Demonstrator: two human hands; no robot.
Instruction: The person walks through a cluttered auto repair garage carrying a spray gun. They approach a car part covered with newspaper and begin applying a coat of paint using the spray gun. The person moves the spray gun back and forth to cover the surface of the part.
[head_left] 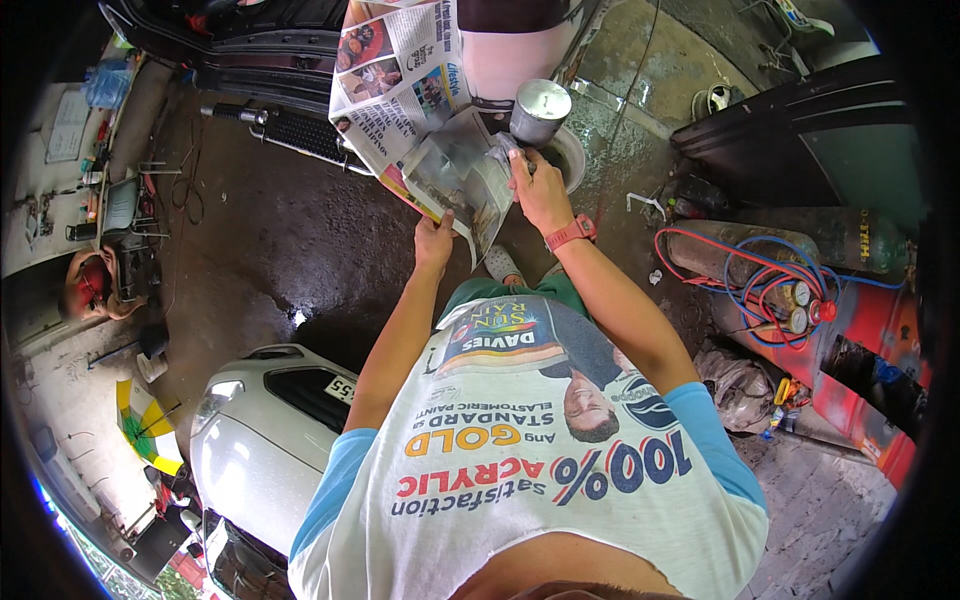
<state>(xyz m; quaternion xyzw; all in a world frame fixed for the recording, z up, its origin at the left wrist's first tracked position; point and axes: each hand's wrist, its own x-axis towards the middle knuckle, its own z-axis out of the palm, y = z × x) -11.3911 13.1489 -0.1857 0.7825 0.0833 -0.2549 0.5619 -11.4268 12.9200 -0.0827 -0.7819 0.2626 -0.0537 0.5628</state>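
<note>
wet floor; left hand pinches newspaper, right hand perhaps crumpled cloth

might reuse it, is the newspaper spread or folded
Spread: the newspaper shows broad printed pages, its near edge in the left hand.

From where I stand beside the person, newspaper stretches ahead of both hands, its near edge at the left hand. The right hand is farther forward, a piece of material at its fingertips. Just beyond that hand is a can; a bucket sits to its right. A car panel lies past the newspaper. Well right of the hands, hoses drape over gas cylinders. Behind and left of the left hand is a car; farther left, an umbrella.
</note>
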